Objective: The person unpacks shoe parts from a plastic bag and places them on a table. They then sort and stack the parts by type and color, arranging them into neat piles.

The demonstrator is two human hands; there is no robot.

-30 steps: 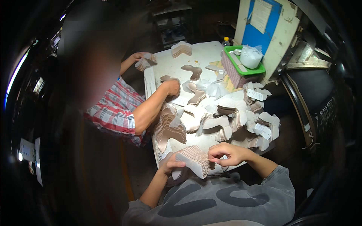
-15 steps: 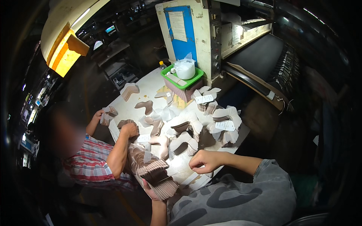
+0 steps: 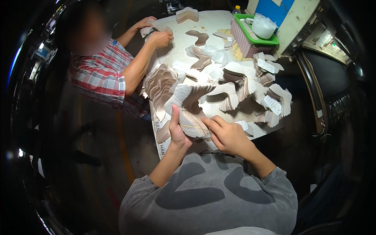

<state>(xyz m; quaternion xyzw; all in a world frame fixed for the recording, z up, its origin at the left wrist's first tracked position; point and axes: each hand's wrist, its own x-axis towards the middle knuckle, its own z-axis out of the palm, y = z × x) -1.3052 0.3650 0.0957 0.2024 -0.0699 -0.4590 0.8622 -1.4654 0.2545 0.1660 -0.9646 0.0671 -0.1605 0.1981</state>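
My left hand (image 3: 179,131) grips a stack of V-shaped cut pieces (image 3: 184,96), light grey on top with layered beige-brown edges, held up over the table's near edge. Its thumb lies across the top piece. A thin yellow rubber band (image 3: 192,127) runs over the lower arm of the stack toward my right hand (image 3: 227,135). The right fingers are closed at the band's end, against the stack's right edge; the fingertips are partly hidden. Left of the held stack, many brown pieces (image 3: 159,88) lie fanned in a heap.
Across the white table (image 3: 219,17), a person in a plaid shirt (image 3: 98,74) handles pieces (image 3: 156,28). More stacks (image 3: 237,78) lie to the right, some with white tags (image 3: 273,105). A green tray (image 3: 256,37) tops a woven box (image 3: 243,37) beside a machine (image 3: 303,23).
The view has turned. My left hand has raised the stack and turned its flat top toward me. My right hand has come over to the stack; the band now shows across it.
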